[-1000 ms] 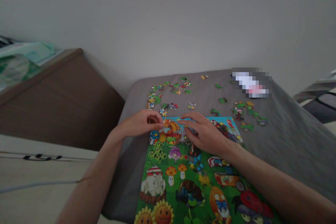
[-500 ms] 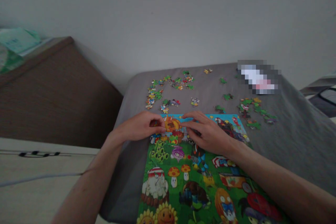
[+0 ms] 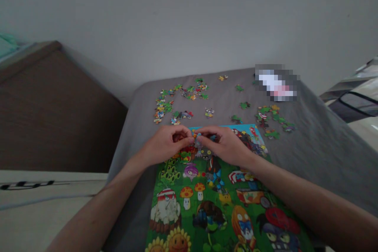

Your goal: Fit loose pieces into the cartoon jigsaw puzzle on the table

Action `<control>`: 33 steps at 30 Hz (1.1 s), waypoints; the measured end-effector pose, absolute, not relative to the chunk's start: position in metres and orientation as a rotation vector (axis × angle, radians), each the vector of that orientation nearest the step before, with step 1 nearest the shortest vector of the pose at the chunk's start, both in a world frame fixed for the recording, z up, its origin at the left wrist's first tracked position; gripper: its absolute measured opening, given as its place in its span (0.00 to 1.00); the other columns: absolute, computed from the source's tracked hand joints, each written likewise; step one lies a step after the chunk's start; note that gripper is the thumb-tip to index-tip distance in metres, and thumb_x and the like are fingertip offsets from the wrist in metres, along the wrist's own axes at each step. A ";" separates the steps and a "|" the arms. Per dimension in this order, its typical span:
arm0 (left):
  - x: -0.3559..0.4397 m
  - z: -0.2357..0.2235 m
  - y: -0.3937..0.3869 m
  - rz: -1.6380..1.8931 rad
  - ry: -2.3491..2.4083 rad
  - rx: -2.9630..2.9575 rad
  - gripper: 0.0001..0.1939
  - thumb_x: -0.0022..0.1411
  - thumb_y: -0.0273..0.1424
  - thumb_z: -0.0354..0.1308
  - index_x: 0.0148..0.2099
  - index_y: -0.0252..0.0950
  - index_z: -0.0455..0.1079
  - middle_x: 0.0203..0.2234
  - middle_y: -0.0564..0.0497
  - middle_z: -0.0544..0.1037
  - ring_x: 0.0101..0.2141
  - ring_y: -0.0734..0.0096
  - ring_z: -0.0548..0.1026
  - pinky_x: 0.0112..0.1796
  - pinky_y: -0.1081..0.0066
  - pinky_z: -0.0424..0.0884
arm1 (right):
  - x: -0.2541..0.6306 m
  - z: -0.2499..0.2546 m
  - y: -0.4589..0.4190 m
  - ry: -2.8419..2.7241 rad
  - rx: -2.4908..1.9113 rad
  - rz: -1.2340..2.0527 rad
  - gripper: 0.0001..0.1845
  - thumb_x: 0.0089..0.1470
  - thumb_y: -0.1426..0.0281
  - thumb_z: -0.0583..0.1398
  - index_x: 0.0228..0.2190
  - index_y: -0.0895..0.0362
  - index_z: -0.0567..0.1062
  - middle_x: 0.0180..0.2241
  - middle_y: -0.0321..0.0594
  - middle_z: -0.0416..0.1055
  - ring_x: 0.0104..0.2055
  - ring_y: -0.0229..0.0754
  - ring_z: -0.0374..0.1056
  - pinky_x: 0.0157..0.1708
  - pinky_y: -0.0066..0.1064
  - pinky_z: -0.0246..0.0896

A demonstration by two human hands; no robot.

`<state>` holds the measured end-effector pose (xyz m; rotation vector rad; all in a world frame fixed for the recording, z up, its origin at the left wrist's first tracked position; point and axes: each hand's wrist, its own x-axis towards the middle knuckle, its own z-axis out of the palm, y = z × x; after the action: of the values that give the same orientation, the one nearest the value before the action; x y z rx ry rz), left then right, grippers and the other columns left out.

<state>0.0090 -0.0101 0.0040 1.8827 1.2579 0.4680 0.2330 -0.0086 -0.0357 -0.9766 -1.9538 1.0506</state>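
Note:
A bright cartoon jigsaw puzzle [image 3: 206, 204] lies mostly assembled on a grey cloth-covered table [image 3: 319, 153]. My left hand [image 3: 165, 145] and my right hand [image 3: 226, 143] meet over the puzzle's far edge, their fingertips touching. Both pinch a small puzzle piece [image 3: 197, 138] between them. The fingers of both hands are curled. Several loose pieces [image 3: 177, 102] lie scattered on the cloth beyond my hands, and another group of loose pieces [image 3: 273, 120] lies to the right.
A blurred-out white and pink object [image 3: 277, 84] lies at the table's far right corner. A brown wooden panel [image 3: 50, 106] stands to the left. A plain wall [image 3: 189, 19] rises behind the table. Dark furniture [image 3: 354, 106] shows at the right edge.
My hands have drawn together: they rested apart on the puzzle's top edge, and now their fingertips meet around a small piece. The view has shifted slightly to the right.

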 end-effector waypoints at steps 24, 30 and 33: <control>-0.007 -0.020 0.014 0.591 1.323 2.484 0.13 0.74 0.35 0.50 0.50 0.37 0.75 0.45 0.47 0.81 0.50 0.60 0.75 0.55 0.56 0.68 | 0.228 -0.057 0.005 -2.318 -1.013 0.357 0.10 0.65 0.66 0.63 0.46 0.54 0.80 0.43 0.45 0.77 0.51 0.53 0.67 0.52 0.46 0.65; 0.004 -0.025 0.004 0.412 1.297 2.464 0.22 0.72 0.47 0.57 0.61 0.42 0.70 0.58 0.45 0.75 0.60 0.53 0.68 0.61 0.50 0.62 | 0.226 -0.054 0.002 -2.325 -1.115 0.337 0.11 0.64 0.68 0.63 0.47 0.55 0.79 0.46 0.46 0.77 0.51 0.55 0.66 0.53 0.47 0.64; 0.012 -0.027 -0.002 0.330 1.407 2.435 0.29 0.69 0.48 0.61 0.68 0.46 0.64 0.64 0.45 0.69 0.64 0.48 0.63 0.63 0.45 0.57 | 0.230 -0.051 0.005 -2.286 -1.131 0.361 0.11 0.65 0.70 0.61 0.47 0.56 0.79 0.46 0.46 0.77 0.51 0.54 0.66 0.53 0.46 0.63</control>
<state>0.0123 -0.0024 -0.0266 2.4345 1.4065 0.3299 0.2301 0.0047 -0.0506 -1.1309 -2.2861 0.3605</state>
